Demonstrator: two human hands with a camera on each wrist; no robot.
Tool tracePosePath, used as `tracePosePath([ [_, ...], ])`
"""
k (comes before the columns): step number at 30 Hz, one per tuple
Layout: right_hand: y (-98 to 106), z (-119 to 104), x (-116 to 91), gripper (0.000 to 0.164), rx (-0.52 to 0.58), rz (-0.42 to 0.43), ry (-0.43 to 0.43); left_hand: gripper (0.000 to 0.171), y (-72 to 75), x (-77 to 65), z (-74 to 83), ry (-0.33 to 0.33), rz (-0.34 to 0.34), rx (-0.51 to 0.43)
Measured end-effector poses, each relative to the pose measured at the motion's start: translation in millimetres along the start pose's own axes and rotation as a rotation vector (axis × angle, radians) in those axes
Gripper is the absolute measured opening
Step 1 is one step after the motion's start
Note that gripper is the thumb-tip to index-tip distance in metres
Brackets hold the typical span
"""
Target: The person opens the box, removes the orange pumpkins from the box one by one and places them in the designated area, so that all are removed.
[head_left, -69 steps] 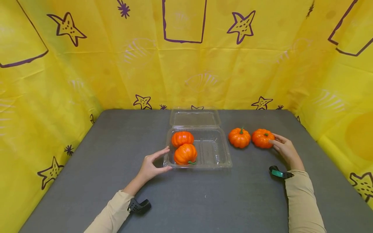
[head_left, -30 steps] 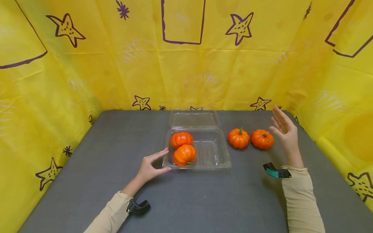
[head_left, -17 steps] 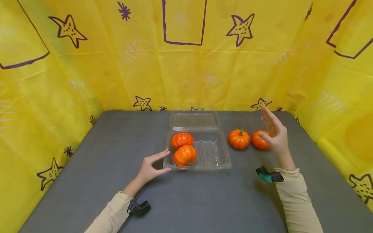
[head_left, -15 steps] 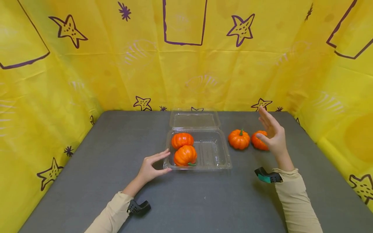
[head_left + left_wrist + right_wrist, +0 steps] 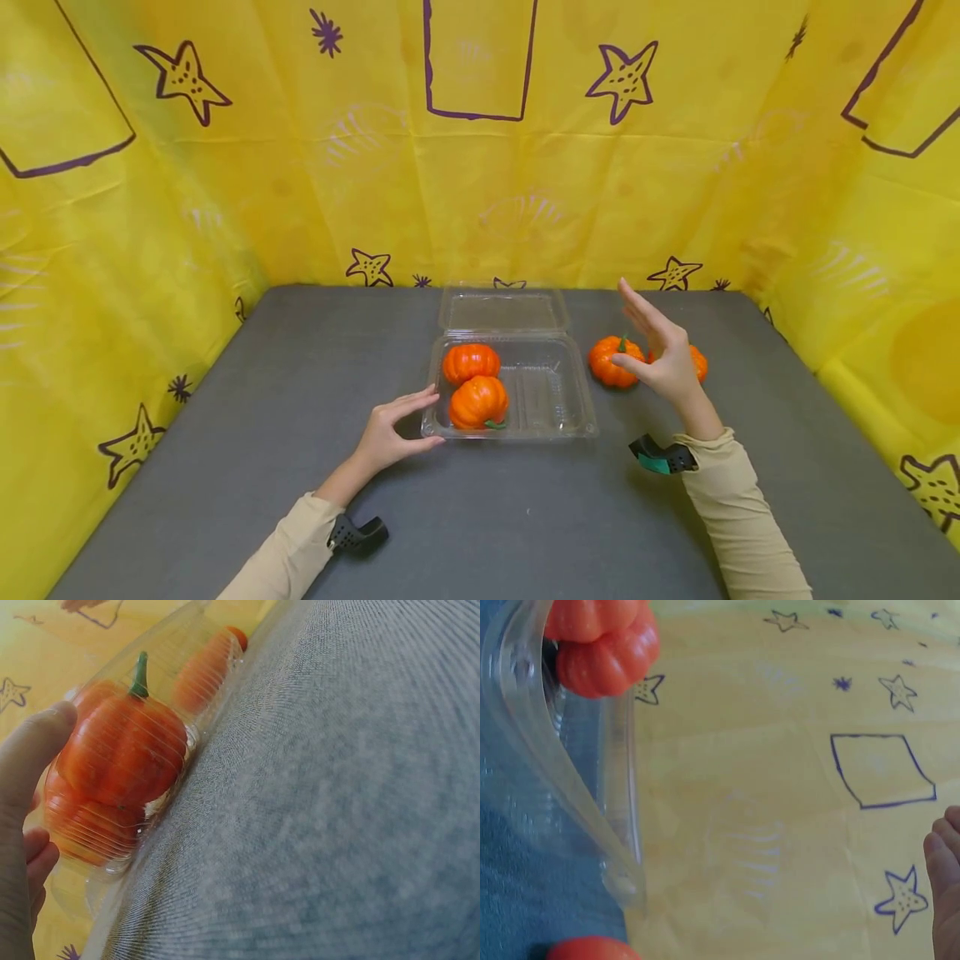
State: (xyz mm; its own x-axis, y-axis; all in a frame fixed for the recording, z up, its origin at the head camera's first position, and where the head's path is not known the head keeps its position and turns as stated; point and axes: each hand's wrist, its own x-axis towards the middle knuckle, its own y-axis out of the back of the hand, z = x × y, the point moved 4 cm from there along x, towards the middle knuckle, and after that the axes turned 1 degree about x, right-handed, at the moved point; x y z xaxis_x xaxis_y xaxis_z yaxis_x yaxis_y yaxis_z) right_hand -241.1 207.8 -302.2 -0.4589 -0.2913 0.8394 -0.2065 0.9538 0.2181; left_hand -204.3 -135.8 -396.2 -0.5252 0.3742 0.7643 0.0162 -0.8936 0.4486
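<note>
A clear plastic clamshell container (image 5: 540, 433) stands with its lid (image 5: 502, 310) folded back. Inside its left half are two small orange pumpkins, one behind (image 5: 471, 363) and one in front with a green stem (image 5: 477, 403). My left hand (image 5: 386, 432) touches the container's left edge, thumb near the front corner and fingers fairly straight along the side. Raised over two more pumpkins on the right, my right hand (image 5: 667, 362) holds nothing, its fingers extended and thumb apart. It covers much of the farther-right pumpkin (image 5: 699, 363) and overlaps the nearer one (image 5: 611, 363).
A dark grey cloth-covered table (image 5: 525, 533) lies under everything. Yellow fabric (image 5: 480, 192) with drawn stars and shells surrounds it at the back and sides. Each forearm wears a black wrist mount, the left one (image 5: 360, 533) and the right one (image 5: 663, 456).
My right hand has let go of the rightmost pumpkin, risen, and moved left above the pair. My left hand stays at the container's edge; the pumpkins keep their places.
</note>
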Motion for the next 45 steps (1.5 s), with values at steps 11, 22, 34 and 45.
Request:
tracePosePath([
  [11,-34.4,-22.1,25.7,0.076,-0.096,-0.090,-0.022,0.051,0.5,0.2,-1.7,-0.009,0.004,0.029],
  [22,-71.5,-1.8,14.7,0.072,-0.067,-0.207,-0.033,0.053,-0.6,0.3,0.7,0.013,-0.009,0.025],
  [34,-109.3,9.2,0.6,0.077,-0.075,-0.356,-0.102,0.047,-0.7,0.1,0.8,-0.020,0.022,0.031],
  [45,-124.8,21.8,-12.3,0.054,-0.046,-0.549,-0.134,0.048,-0.1,2.2,2.8,0.001,0.007,0.037],
])
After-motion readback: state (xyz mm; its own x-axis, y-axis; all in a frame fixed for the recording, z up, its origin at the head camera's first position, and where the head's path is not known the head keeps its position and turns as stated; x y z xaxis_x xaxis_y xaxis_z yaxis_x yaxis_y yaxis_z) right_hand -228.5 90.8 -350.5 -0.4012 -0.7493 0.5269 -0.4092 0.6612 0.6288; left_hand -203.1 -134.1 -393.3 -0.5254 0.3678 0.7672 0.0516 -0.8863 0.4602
